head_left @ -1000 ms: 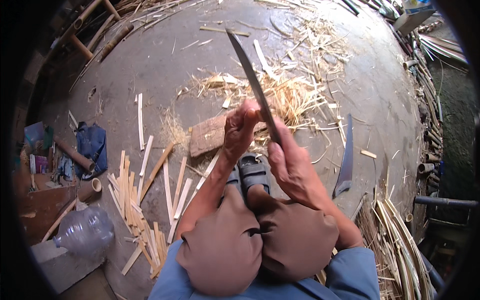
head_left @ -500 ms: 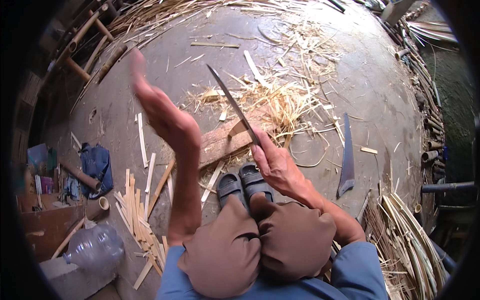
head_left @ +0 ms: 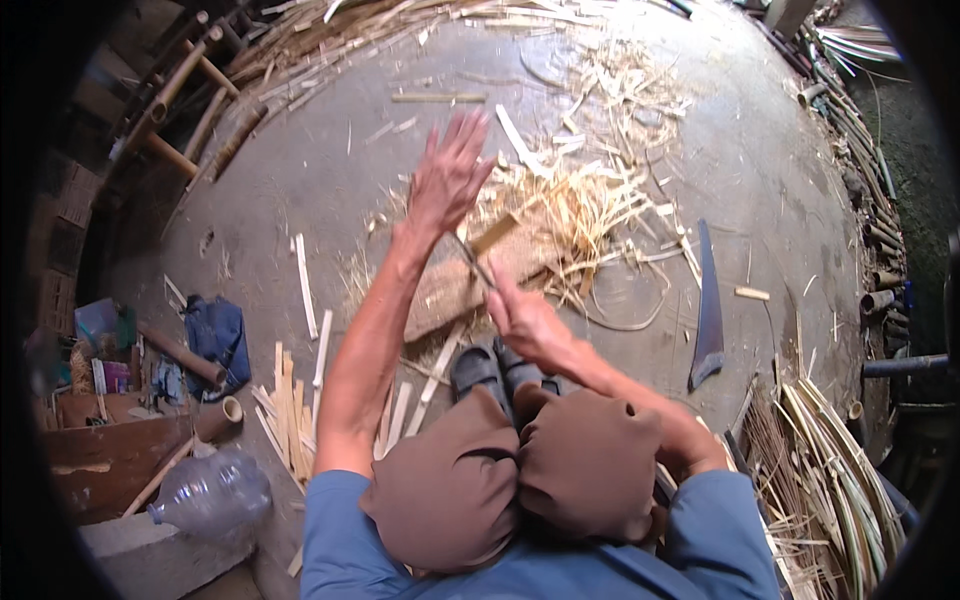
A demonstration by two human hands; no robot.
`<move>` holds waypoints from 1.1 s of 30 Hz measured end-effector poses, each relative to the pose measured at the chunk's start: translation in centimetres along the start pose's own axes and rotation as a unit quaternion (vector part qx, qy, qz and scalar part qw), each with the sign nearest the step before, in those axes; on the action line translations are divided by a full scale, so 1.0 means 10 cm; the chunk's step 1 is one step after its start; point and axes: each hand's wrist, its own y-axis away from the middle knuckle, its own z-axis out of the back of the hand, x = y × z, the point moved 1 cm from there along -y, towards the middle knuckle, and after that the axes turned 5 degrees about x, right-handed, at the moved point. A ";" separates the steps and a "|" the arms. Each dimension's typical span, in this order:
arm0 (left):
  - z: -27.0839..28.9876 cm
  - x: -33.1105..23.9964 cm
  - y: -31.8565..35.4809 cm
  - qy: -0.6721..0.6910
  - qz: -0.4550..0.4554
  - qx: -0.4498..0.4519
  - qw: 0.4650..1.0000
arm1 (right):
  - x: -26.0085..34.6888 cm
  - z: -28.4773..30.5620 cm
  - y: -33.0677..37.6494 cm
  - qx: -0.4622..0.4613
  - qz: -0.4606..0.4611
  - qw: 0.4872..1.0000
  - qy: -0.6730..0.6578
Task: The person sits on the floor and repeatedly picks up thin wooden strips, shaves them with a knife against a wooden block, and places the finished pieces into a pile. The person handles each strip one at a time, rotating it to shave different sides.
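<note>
My right hand (head_left: 532,322) is wrapped round a long, narrow-bladed knife (head_left: 470,256), above the near side of a flat wooden block (head_left: 437,298). The blade points forward and left, and its far part is hidden behind my left wrist. My left hand (head_left: 448,182) reaches over the block with its fingers stretched out, back of the hand up. I see nothing held in it; whether its palm touches the blade is hidden. A short piece of split bamboo (head_left: 494,233) rests on the block, just right of the left wrist. Pale shavings (head_left: 600,205) heap up behind and right of it.
A handsaw (head_left: 707,310) lies on the floor to the right, above a bundle of long strips (head_left: 835,460). Loose pale strips (head_left: 287,410) lie at the left, with a clear plastic bottle (head_left: 212,490) and a dark blue cloth (head_left: 217,340). Bamboo poles line the right wall.
My left hand has swung from the far left to the right, over the blade and block. The knife stays in my right hand, its blade now partly covered. The view has shifted slightly.
</note>
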 end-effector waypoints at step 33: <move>0.66 -0.79 1.33 0.173 0.406 -0.059 0.895 | -0.05 -0.23 0.16 -0.042 0.149 0.964 -0.217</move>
